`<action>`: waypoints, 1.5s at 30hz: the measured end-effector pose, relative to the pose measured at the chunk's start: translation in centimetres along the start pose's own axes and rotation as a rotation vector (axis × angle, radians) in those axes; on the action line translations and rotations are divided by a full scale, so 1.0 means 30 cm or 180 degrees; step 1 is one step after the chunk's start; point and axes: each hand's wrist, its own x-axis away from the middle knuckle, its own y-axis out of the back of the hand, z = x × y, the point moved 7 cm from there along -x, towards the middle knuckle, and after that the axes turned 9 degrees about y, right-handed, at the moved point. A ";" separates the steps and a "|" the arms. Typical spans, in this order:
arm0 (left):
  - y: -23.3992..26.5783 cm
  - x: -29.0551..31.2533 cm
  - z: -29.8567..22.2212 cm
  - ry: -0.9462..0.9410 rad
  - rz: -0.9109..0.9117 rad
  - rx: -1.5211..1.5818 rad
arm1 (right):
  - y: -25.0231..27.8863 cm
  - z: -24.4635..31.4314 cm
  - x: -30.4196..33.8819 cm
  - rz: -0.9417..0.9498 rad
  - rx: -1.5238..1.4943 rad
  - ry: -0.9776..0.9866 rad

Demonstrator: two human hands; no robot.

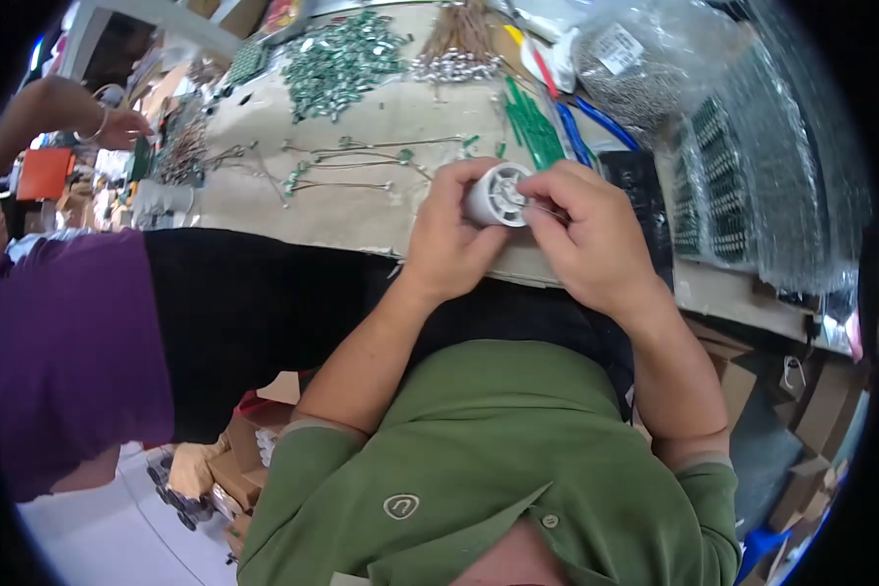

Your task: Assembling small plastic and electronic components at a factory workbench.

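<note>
My left hand is wrapped round a white plastic spool just over the near edge of the table. The spool lies on its side, its spoked end turned toward my right hand. Thumb and fingers of that hand are pinched at the spool's end, with a thin wire showing between them. How the wire runs into the spool is hidden by the fingertips. Left of the spool, several thin brown cables with small green boards at their ends lie on the table.
Behind are a heap of small green boards and a cable bundle. Green sticks, blue-handled pliers and a black tray lie to the right, near bagged parts and wrapped circuit boards. A co-worker's hand reaches in at left.
</note>
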 end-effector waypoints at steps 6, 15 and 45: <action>-0.012 0.000 0.005 0.0055 0.0030 -0.0012 | -0.012 -0.027 0.013 -0.0074 0.0251 -0.0117; -0.007 0.013 0.015 0.0586 0.0053 0.0416 | -0.009 -0.019 -0.013 -0.0568 0.0436 0.0296; 0.003 0.014 0.018 0.0446 0.0001 0.0775 | 0.008 0.042 -0.015 0.0267 0.0927 0.0608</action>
